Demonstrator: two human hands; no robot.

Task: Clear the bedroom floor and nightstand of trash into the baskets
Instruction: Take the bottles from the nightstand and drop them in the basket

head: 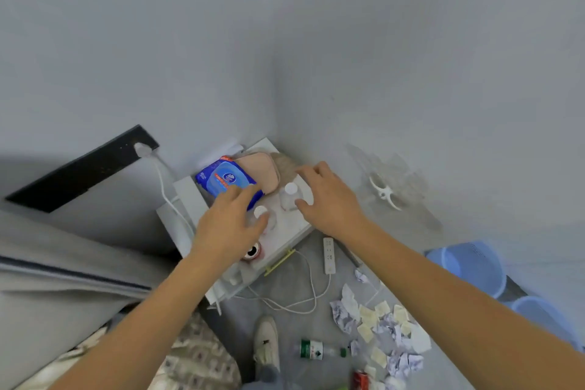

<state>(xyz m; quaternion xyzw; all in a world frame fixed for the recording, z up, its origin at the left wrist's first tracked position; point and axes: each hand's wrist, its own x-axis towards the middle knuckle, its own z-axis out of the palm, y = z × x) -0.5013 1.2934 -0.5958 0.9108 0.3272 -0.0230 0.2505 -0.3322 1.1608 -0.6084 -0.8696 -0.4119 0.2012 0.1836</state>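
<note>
Colours by my nightstand

My white nightstand (292, 225) holds a blue wipes pack (221, 179), a pink pouch (259, 171) and white-capped bottles (289, 196); blue baskets (471, 266), a green-labelled bottle (316, 350) and white crumpled paper (380, 323) sit on the grey floor (294, 326).

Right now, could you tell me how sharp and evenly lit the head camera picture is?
Head view: soft throughout, with wide-angle bending at the edges; both hands, left and right, are slightly blurred over the nightstand; lighting is flat and dim, without glare; the crumpled paper on the floor is smeared.
</note>
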